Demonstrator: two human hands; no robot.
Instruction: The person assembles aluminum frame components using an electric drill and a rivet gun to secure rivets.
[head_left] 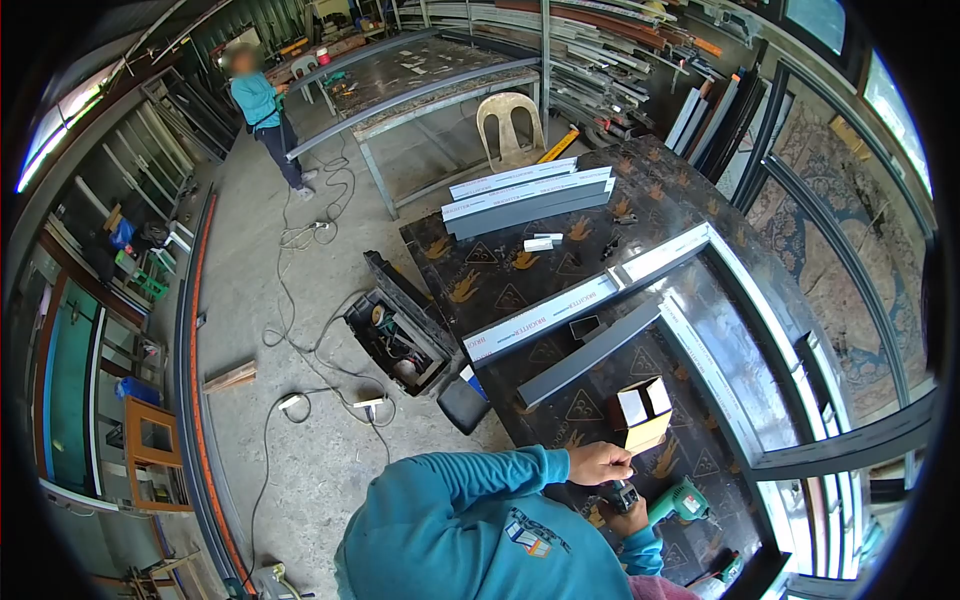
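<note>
My right hand (627, 519) is wrapped around a green and black power drill (688, 502) close over the dark table. The drill's black end (623, 495) points up between my two hands. My left hand (599, 464) is closed with its fingertips right above that black end; I cannot tell what they pinch. Just beyond my left hand stands an open cardboard box (641, 414) with white inner sides. A second green tool (733, 568) lies near the lower right edge of the view.
Film-covered frame profiles (545, 318) and a grey profile (590, 357) lie on the table (560, 405). More profiles (530, 200) are stacked farther off. An open toolbox (400, 335) and cords (285, 330) are on the floor. A person (262, 105) stands by another table (430, 85).
</note>
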